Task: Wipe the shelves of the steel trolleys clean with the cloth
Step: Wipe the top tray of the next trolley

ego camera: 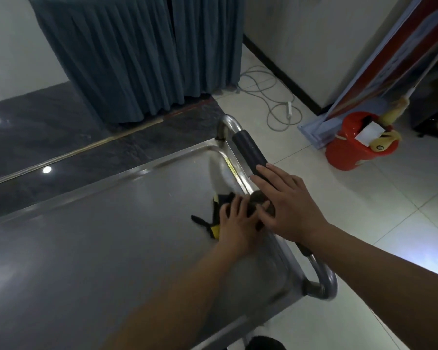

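The steel trolley's top shelf (91, 236) fills the lower left of the view. A dark cloth with yellow patches (214, 218) lies on it near the right rim. My left hand (238, 226) presses flat on the cloth, fingers spread. My right hand (286, 200) reaches over the rim, its fingers resting on the cloth's right part beside the left hand and across the trolley's push handle (248, 150), which has a black foam grip. Most of the cloth is hidden under both hands.
A blue-grey curtain (137, 54) hangs beyond the trolley. A grey cable with a power strip (283, 109) lies on the tiled floor. A red bucket (352, 147) with cleaning tools stands at right, next to a leaning board (379, 72).
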`<state>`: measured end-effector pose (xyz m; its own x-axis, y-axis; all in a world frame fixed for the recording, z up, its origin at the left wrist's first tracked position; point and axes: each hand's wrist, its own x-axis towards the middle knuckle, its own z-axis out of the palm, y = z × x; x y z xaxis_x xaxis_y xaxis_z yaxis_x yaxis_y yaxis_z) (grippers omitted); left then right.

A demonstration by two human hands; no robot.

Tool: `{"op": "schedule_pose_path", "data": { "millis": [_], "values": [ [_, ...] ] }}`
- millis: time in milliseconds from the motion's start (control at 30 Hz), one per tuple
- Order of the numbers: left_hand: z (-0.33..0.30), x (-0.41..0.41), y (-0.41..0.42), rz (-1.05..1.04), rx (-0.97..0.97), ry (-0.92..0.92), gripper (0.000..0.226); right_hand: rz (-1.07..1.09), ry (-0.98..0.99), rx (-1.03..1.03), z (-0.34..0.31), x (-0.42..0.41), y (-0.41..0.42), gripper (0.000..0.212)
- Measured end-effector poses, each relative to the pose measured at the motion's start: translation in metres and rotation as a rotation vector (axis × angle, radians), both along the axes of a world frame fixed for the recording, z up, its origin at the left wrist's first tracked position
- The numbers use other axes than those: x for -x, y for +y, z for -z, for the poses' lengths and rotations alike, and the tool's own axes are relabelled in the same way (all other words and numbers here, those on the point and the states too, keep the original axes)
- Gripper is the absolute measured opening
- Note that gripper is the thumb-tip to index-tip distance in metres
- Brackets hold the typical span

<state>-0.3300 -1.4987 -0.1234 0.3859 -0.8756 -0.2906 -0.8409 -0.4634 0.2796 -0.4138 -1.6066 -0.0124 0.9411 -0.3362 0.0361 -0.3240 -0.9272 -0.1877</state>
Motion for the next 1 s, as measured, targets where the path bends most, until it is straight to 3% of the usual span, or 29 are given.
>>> {"op": "schedule_pose_path", "data": {
  "millis": [133,300,467,600,700,833,900,1000],
  "values": [
    [-0.002,0.076,0.076,0.089,0.057,0.123,0.066,0.005,0.001,0.021,0.002,0.002,0.003,0.059],
    [-0.006,0.12,0.146,0.141,-0.01,0.017,0.084,-0.026,-0.031,0.04,0.003,0.007,0.009,0.055],
    [-0.028,0.129,0.178,-0.07,-0.179,0.001,0.079,-0.063,0.055,0.106,0.002,0.009,0.008,0.054],
    [-0.032,0.126,0.212,-0.255,-0.152,0.097,0.059,-0.096,0.082,0.117,-0.002,0.009,0.005,0.048],
    [-0.049,0.125,0.226,-0.449,0.003,0.304,0.051,-0.108,-0.079,0.021,-0.014,0.023,0.018,0.038],
    [-0.1,0.121,0.226,-0.955,0.484,0.771,0.02,-0.218,-0.291,-0.285,-0.027,0.063,0.068,0.03],
    [-0.124,0.117,0.224,-1.175,0.668,1.05,0.022,-0.189,-0.25,-0.548,-0.029,0.081,0.094,0.032],
    [-0.143,0.114,0.224,-1.326,0.853,1.27,0.03,-0.078,-0.113,-0.958,-0.038,0.098,0.129,0.043]
  ]
}}
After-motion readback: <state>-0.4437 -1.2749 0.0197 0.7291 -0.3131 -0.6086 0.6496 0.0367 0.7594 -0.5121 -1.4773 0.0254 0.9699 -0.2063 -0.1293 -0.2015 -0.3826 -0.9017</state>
